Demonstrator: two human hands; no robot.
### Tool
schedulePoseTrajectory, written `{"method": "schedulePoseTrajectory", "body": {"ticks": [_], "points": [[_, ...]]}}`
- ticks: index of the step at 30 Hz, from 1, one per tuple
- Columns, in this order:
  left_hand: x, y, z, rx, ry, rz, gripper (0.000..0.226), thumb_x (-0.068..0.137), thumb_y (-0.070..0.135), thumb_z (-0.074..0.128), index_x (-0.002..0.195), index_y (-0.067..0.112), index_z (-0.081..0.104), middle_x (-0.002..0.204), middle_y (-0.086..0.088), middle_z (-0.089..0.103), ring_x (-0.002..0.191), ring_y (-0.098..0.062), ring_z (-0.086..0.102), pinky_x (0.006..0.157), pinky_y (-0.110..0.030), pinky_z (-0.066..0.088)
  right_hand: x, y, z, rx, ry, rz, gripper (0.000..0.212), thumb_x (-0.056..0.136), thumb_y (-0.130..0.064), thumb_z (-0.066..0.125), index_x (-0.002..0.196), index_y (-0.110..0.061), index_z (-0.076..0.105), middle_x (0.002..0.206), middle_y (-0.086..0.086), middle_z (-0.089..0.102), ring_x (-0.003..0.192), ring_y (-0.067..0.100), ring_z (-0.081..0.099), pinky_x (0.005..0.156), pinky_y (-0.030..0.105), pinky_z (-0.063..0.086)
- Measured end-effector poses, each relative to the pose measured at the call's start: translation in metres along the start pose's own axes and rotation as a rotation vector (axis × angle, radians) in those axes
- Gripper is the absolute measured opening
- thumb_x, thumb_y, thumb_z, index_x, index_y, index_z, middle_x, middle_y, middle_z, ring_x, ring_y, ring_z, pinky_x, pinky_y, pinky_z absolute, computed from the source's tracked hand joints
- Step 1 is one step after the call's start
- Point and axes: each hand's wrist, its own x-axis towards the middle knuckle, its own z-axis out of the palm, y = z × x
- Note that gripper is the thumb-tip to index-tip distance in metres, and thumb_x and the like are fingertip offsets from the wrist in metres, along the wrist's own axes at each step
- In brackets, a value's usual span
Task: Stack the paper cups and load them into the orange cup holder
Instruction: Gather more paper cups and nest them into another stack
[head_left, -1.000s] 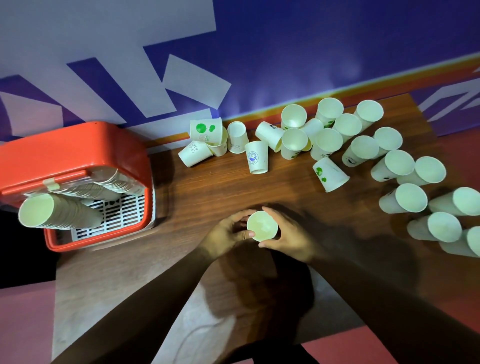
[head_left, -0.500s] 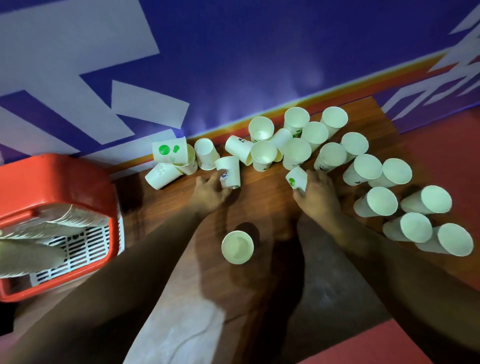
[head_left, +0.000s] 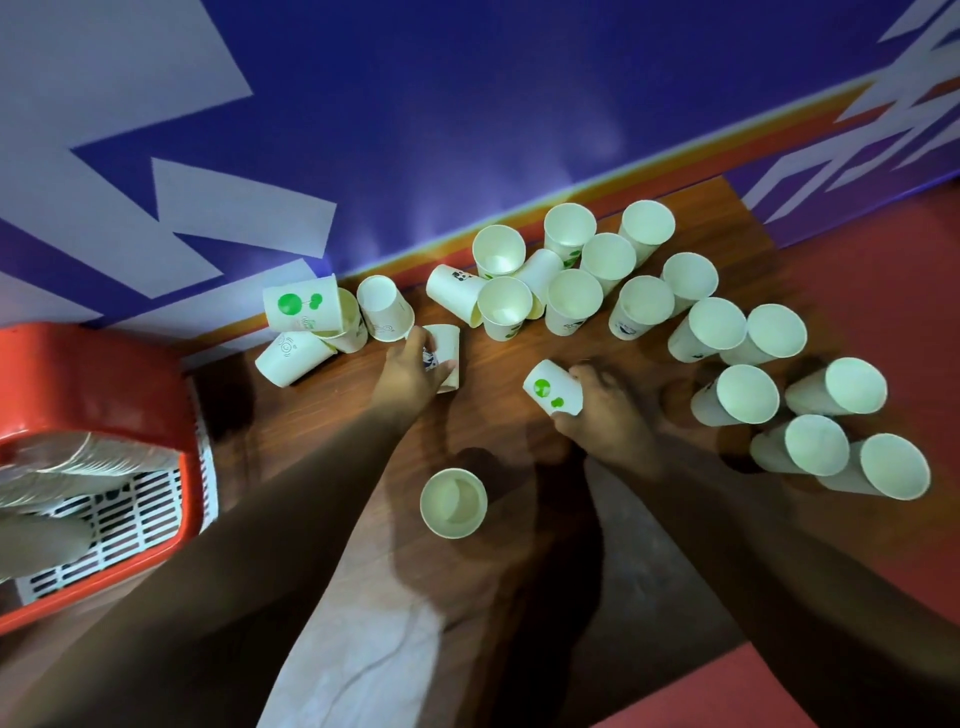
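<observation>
Paper cups (head_left: 574, 299) crowd the far and right parts of a wooden table (head_left: 322, 415). Most stand upright with open mouths, and a few lie tipped on their sides at the far left. One lone cup (head_left: 453, 502) stands upright near the middle of the table, nearer the viewer than all the others. It looks like the base for a new stack, though whether more cups sit inside it cannot be told.

At the left edge is the orange cup holder (head_left: 104, 374). Long nested stacks (head_left: 88, 462) lie across its white slatted floor. The job seems partly done: some stacks are loaded, and many loose cups are left to stack.

Both bare arms reach toward the far side. The left hand (head_left: 410, 371) curls its fingers and thumb round a blue-printed cup (head_left: 448, 353), left of centre. The right hand (head_left: 602, 410) grips a green-dotted cup (head_left: 551, 387), which is tilted with its base pointing left and its mouth hidden against the palm. The hands are apart, each holding one cup, both beyond the lone cup.

Behind the table rises a blue wall (head_left: 467, 104) with pale angular shapes.
</observation>
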Motion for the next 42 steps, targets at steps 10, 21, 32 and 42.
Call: {"method": "schedulePoseTrajectory", "body": {"ticks": [10, 21, 32, 42], "points": [[-0.039, -0.013, -0.023, -0.181, 0.0, 0.023, 0.079, 0.085, 0.029, 0.077, 0.143, 0.026, 0.024, 0.15, -0.007, 0.043, 0.126, -0.028, 0.054, 0.096, -0.037, 0.051, -0.034, -0.041, -0.019, 0.304, 0.064, -0.059, 0.069, 0.074, -0.034, 0.077, 0.135, -0.027, 0.045, 0.129, 0.002, 0.046, 0.115, 0.018, 0.049, 0.087, 0.025, 0.043], [-0.13, -0.047, -0.068, -0.642, 0.141, -0.017, 0.078, 0.083, 0.018, 0.079, 0.145, 0.024, 0.032, 0.132, -0.002, 0.056, 0.117, -0.019, 0.06, 0.09, -0.034, 0.058, -0.118, -0.088, -0.025, 0.229, -0.117, -0.359, 0.08, 0.075, -0.044, 0.079, 0.144, -0.039, 0.038, 0.147, -0.007, 0.034, 0.134, 0.015, 0.04, 0.104, 0.022, 0.036], [-0.193, -0.072, -0.056, -0.773, 0.152, -0.031, 0.075, 0.076, 0.014, 0.083, 0.138, 0.024, 0.043, 0.13, -0.006, 0.06, 0.121, -0.024, 0.059, 0.094, -0.038, 0.056, -0.119, -0.1, 0.042, -0.251, -0.131, -0.568, 0.1, 0.074, -0.054, 0.073, 0.153, -0.025, 0.019, 0.146, 0.0, 0.045, 0.135, 0.022, 0.036, 0.111, 0.036, 0.028], [-0.197, -0.062, -0.044, -0.661, -0.103, 0.064, 0.08, 0.08, 0.009, 0.081, 0.141, 0.034, 0.036, 0.134, 0.004, 0.055, 0.123, -0.014, 0.057, 0.102, -0.035, 0.051, -0.128, -0.103, 0.008, 0.699, -0.175, -0.177, 0.047, 0.095, -0.038, 0.058, 0.139, -0.026, 0.048, 0.13, -0.008, 0.06, 0.115, 0.001, 0.058, 0.094, 0.013, 0.045]]}}
